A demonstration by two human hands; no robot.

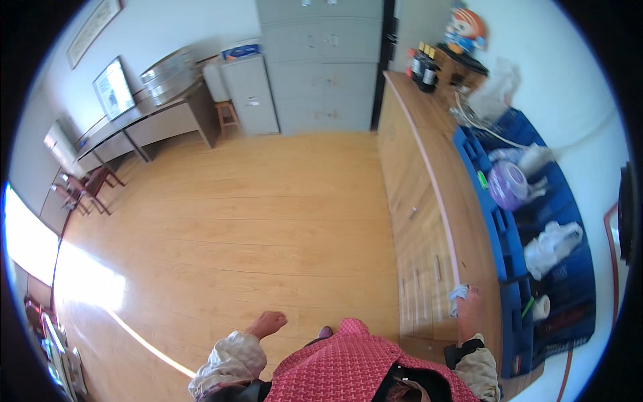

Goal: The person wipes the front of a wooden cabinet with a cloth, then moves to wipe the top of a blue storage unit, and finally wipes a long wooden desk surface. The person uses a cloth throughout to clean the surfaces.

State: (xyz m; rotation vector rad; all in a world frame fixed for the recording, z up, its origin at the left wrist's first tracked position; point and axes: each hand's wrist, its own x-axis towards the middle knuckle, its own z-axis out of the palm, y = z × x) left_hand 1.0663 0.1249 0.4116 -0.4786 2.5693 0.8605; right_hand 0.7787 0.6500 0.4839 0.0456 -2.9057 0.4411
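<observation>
At the front edge of the wooden cabinet top, my right hand grips a crumpled light blue cloth. Part of the cloth hangs over the pink edge strip. My left hand hangs in the air over the wood floor, away from the furniture. Its fingers look loosely curled, and no object shows in it. Below my right hand are the cabinet's drawer fronts with metal handles.
Blue plastic crates line the cabinet's wall side, holding a purple bowl-like item, a white plastic bag and a white roll. Dark bottles stand farther along. Grey metal cabinets and a desk stand across the floor.
</observation>
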